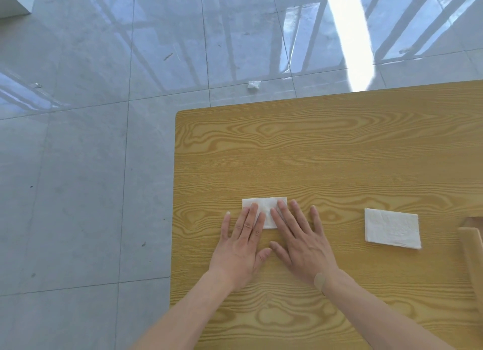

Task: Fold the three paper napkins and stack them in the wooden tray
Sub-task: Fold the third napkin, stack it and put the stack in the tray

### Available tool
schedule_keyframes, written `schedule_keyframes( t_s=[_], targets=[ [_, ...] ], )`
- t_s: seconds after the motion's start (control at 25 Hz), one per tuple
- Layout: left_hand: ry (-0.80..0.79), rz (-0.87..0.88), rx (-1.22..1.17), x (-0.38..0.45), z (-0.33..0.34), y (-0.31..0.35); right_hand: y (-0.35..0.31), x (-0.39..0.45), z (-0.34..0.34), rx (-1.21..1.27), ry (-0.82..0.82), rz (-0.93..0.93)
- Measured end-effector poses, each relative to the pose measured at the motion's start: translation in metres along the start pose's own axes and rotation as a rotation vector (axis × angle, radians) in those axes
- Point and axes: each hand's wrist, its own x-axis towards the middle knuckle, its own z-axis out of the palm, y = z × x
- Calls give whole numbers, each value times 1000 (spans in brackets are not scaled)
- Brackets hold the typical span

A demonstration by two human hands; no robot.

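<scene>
A small folded white napkin (264, 205) lies flat on the wooden table (326, 150). My left hand (241, 245) and my right hand (300, 239) both rest palm down on it, fingers spread, covering its near half. A second white napkin (392, 228), folded into a larger rectangle, lies to the right, apart from both hands. At the right edge of the view only a corner of the wooden tray (471, 247) shows; its inside is hidden. I see no third napkin on the table.
The table's left edge runs just left of my left hand, with grey tiled floor (78, 166) beyond. A crumpled white tissue (254, 84) lies on the floor past the table's far edge.
</scene>
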Motion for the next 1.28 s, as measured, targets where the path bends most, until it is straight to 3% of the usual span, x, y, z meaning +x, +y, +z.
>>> schedule_keyframes(
  t_s=[0.24,0.4,0.64,1.04,1.28],
  targets=[
    [367,-94,-321,8,-23,-18,-2,25,-31,134,132,136],
    [217,-220,-351,24,-48,-32,3,47,-48,116,-68,168],
    [51,-286,-441,38,-69,-29,-3,55,-55,209,-42,196],
    [162,-205,-882,10,-68,-20,-6,36,-62,237,-56,271],
    [146,-192,-1062,-12,-73,-29,-3,10,-87,660,-61,352]
  ],
)
